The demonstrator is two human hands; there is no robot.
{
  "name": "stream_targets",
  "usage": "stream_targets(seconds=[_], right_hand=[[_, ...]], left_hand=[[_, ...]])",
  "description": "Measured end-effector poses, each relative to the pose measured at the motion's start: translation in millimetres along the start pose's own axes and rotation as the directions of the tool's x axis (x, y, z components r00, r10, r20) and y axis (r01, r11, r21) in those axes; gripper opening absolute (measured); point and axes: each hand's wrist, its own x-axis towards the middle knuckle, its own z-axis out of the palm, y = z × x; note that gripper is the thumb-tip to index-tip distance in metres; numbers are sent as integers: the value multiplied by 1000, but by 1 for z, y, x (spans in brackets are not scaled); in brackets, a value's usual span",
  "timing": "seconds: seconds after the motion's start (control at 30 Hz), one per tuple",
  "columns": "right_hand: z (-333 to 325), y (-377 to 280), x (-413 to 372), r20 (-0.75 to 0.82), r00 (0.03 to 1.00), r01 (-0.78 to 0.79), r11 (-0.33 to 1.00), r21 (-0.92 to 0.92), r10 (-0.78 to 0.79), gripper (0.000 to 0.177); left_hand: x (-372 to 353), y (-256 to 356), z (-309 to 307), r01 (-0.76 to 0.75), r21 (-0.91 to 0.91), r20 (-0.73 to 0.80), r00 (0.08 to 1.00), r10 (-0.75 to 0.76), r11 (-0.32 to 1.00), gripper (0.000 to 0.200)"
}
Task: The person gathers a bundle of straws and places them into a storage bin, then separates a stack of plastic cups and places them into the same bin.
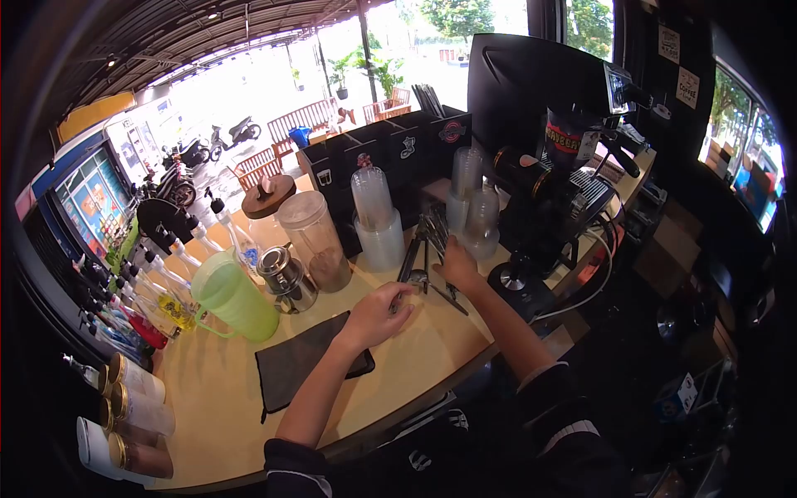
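Long metal utensils (427, 241) stand and lie in a cluster on the wooden counter, in front of the stacked clear plastic cups (374, 216). My right hand (457, 267) is closed at the right side of this cluster, its fingers round some of the utensils; their exact kind is hard to make out. My left hand (380, 317) hovers lower left of them with curled fingers, and what lies inside, if anything, is hidden. Below that hand a dark folded cloth (303, 365) lies flat on the counter.
Left of the hands stand a green pitcher (237, 299), a metal drip filter (286, 278) and a clear canister (315, 241). Pump bottles (170, 303) and lidded jars (141, 415) line the left edge. A black coffee machine (548, 183) stands at the right.
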Motion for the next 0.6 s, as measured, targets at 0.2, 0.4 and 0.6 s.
stream_targets(seconds=[0.2, 0.4, 0.6], right_hand=[[8, 10, 16, 12, 994, -104, 995, -1, 104, 52], [-8, -1, 8, 93, 976, -196, 980, -23, 197, 50], [-5, -5, 9, 34, 978, -205, 979, -25, 205, 46]], left_hand=[[0, 1, 1, -45, -41, 6, 999, 45, 998, 31], [-11, -4, -5, -24, -35, -4, 1000, 24, 999, 33], [-25, -3, -13, -31, -20, -10, 999, 30, 999, 31]])
